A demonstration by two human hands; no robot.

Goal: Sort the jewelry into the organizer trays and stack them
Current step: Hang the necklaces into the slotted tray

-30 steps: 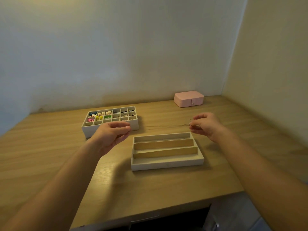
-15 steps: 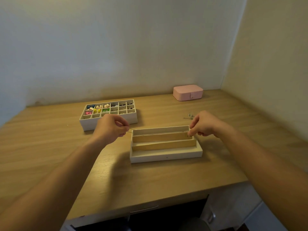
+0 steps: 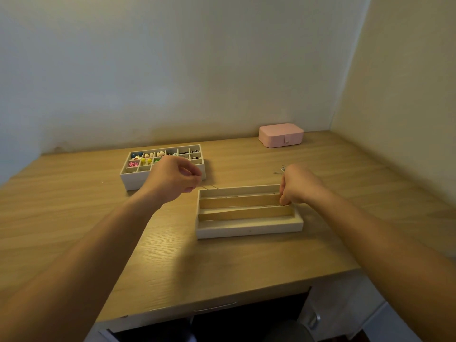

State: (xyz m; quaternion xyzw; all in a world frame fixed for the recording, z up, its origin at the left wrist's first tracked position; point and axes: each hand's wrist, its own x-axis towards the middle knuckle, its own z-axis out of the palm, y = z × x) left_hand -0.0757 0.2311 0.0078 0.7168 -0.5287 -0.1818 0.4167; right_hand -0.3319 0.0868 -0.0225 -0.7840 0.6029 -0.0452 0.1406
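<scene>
On the wooden surface (image 3: 222, 262), a long white tray (image 3: 249, 229) with three lengthwise slots sits in front of the person, its slots split by two wooden dividers. A thin necklace chain (image 3: 269, 206) runs across it between both hands. The left hand (image 3: 172, 178) hovers just past the tray's left far corner, with its fingers curled and the thumb and forefinger tips pressed together on the chain's left end. The right hand (image 3: 299, 187) is at the tray's right end with its fingers pointing down and pinched together on the other end of the chain, low at the middle slot. Whether the chain already lies on the slot floor I cannot tell, as it is too fine to follow along its whole length.

Behind the left hand stands a white gridded tray (image 3: 133, 182), many of its small compartments holding colourful beads and earrings. A small tangle of metal jewelry (image 3: 280, 170) lies on the surface just beyond the right hand. A closed pink box (image 3: 281, 135) sits farther back by the wall.
</scene>
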